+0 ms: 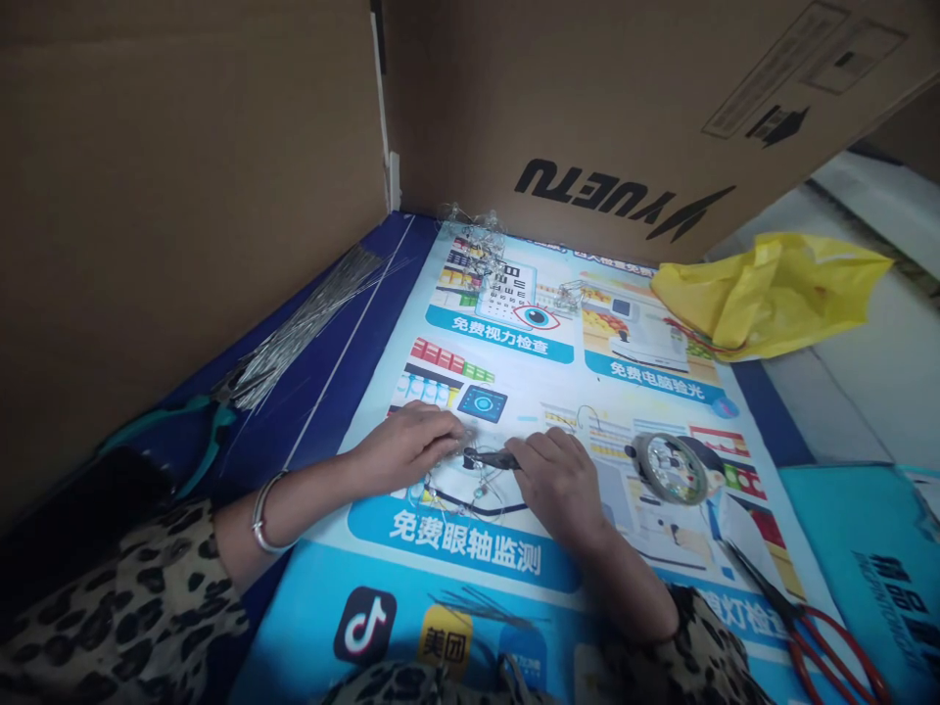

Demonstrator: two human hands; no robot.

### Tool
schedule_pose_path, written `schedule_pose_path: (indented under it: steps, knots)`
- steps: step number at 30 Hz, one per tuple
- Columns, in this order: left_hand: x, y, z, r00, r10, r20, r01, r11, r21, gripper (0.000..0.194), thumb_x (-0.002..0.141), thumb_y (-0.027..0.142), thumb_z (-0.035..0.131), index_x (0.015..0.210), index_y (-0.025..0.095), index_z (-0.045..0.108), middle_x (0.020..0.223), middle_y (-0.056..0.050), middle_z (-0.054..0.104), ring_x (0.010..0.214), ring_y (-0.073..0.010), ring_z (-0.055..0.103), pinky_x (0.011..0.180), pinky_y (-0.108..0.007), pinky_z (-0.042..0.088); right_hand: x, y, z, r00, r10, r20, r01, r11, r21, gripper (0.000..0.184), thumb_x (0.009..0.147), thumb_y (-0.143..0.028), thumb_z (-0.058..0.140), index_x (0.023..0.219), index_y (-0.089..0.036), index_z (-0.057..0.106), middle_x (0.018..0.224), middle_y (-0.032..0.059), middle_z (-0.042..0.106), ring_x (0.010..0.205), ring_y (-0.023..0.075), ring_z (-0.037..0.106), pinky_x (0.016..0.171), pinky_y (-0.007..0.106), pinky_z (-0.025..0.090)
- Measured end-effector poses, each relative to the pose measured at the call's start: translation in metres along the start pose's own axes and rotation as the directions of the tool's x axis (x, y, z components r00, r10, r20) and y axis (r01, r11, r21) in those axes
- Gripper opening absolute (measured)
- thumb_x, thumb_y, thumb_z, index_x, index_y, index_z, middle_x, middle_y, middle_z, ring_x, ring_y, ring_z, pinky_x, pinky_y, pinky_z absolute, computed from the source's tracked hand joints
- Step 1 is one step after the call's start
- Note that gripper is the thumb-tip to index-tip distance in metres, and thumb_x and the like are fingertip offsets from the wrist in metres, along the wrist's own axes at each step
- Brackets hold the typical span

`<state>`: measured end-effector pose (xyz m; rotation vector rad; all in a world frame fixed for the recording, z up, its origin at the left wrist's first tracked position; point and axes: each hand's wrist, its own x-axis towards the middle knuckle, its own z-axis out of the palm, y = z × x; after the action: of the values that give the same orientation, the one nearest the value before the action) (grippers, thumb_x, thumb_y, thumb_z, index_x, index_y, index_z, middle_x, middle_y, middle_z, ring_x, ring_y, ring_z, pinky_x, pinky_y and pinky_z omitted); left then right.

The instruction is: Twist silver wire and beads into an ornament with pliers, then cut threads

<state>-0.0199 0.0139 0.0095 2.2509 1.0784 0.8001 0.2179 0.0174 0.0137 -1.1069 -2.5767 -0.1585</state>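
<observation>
My right hand [562, 482] is closed around small dark pliers [496, 458], whose jaws point left toward my other hand. With thumb and fingers pinched together, my left hand [411, 446] holds a thin beaded wire piece [456, 497] at the plier tips. Its loops spread over the printed poster below my hands; the exact grip point is partly hidden by my fingers. To the right of my right hand stands a round dish [646, 460] with small shiny beads in it. Several short cut wires [489, 605] lie close to my body.
Red-handled scissors [808, 617] lie at the lower right, below a yellow bag [771, 294]. At left are a bundle of straight wires [308, 318] and teal-handled pliers [212, 421]. Tangled wire pieces [477, 245] sit at the back, before a cardboard box [587, 98].
</observation>
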Motion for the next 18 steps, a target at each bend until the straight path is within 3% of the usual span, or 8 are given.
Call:
schedule_pose_path:
  steps: [5, 11, 18]
  knots:
    - [0.0006, -0.0013, -0.0006, 0.995, 0.096, 0.011, -0.096, 0.995, -0.007, 0.019, 0.091, 0.022, 0.047, 0.103, 0.021, 0.061, 0.092, -0.003, 0.068, 0.086, -0.0148, 0.06, 0.078, -0.031, 0.043, -0.0002, -0.0003, -0.0002, 0.999, 0.05, 0.012, -0.05, 0.999, 0.012, 0.016, 0.078, -0.009, 0.053, 0.084, -0.019, 0.065, 0.068, 0.0024, 0.057, 0.071, 0.0174, 0.043, 0.067, 0.029, 0.031]
    - [0.0045, -0.0004, 0.0008, 0.996, 0.085, 0.02, -0.085, 0.996, 0.012, 0.016, 0.09, 0.026, 0.049, 0.092, 0.02, 0.064, 0.087, -0.002, 0.069, 0.084, -0.015, 0.061, 0.079, -0.032, 0.043, 0.0007, -0.0019, -0.0018, 0.997, 0.066, 0.028, -0.066, 0.998, 0.0, 0.015, 0.078, -0.01, 0.055, 0.085, -0.019, 0.065, 0.069, 0.0023, 0.057, 0.072, 0.0174, 0.044, 0.068, 0.03, 0.031]
    - [0.006, 0.0034, 0.0022, 0.997, 0.057, 0.044, -0.061, 0.994, 0.095, 0.014, 0.089, 0.02, 0.046, 0.09, 0.017, 0.059, 0.084, -0.003, 0.067, 0.082, -0.0162, 0.06, 0.075, -0.032, 0.044, -0.0041, -0.0009, -0.0017, 0.997, 0.072, 0.041, -0.07, 0.996, -0.06, 0.015, 0.08, -0.013, 0.055, 0.091, -0.018, 0.065, 0.073, 0.0043, 0.058, 0.076, 0.0192, 0.044, 0.07, 0.032, 0.032]
